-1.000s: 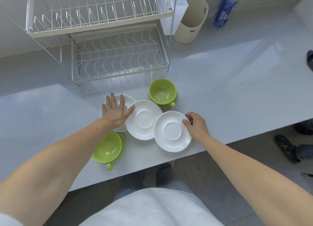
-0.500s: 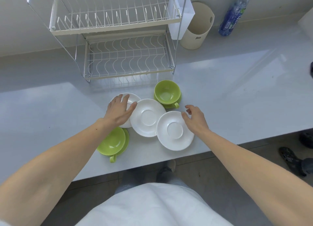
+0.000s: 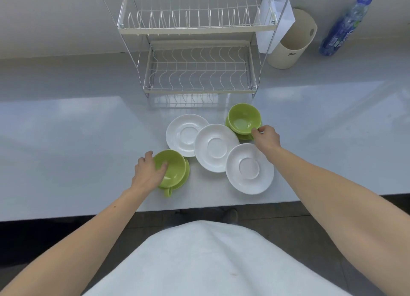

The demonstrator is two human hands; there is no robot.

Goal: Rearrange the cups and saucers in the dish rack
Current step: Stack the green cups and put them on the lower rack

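Observation:
Three white saucers lie overlapping on the grey counter: left saucer (image 3: 185, 134), middle saucer (image 3: 215, 147), right saucer (image 3: 250, 168). A green cup (image 3: 175, 169) sits on a green saucer (image 3: 186, 175) at the front left; my left hand (image 3: 149, 170) grips its left rim, thumb inside. A second green cup (image 3: 243, 117) stands on its green saucer (image 3: 244, 137) at the back right; my right hand (image 3: 266, 138) pinches it at the handle side. The two-tier wire dish rack (image 3: 197, 91) stands empty behind them.
A beige utensil holder (image 3: 290, 43) and a white holder (image 3: 274, 18) hang or stand at the rack's right. A blue water bottle (image 3: 345, 27) stands further right. The counter's front edge (image 3: 199, 204) runs just below the saucers.
My left hand has left the left white saucer and moved down onto the front green cup. My right hand has moved from the right saucer up to the back green cup.

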